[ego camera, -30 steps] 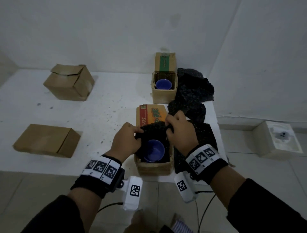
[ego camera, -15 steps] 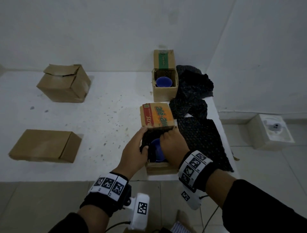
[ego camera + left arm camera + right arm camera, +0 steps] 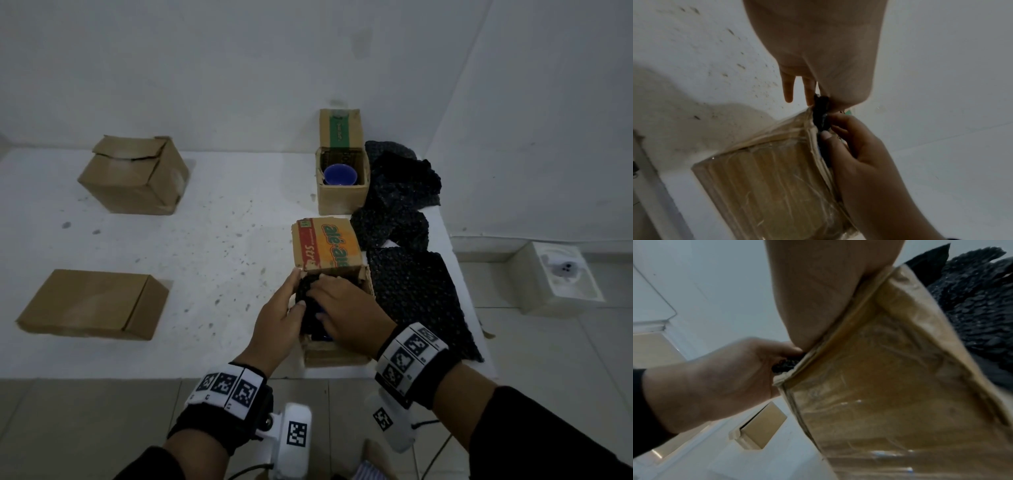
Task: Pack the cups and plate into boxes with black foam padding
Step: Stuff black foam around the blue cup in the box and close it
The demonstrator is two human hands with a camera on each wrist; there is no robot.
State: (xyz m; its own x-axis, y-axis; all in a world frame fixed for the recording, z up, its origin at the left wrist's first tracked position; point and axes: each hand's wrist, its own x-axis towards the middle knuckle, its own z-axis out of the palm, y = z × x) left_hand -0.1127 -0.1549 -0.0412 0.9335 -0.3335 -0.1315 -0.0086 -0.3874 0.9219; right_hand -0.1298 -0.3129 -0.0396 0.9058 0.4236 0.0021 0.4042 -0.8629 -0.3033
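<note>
Your left hand (image 3: 278, 318) and right hand (image 3: 346, 313) both press flat on the black foam padding (image 3: 306, 298) in the near brown cardboard box (image 3: 334, 351), whose printed flap (image 3: 327, 245) points to 12 o'clock.
</note>
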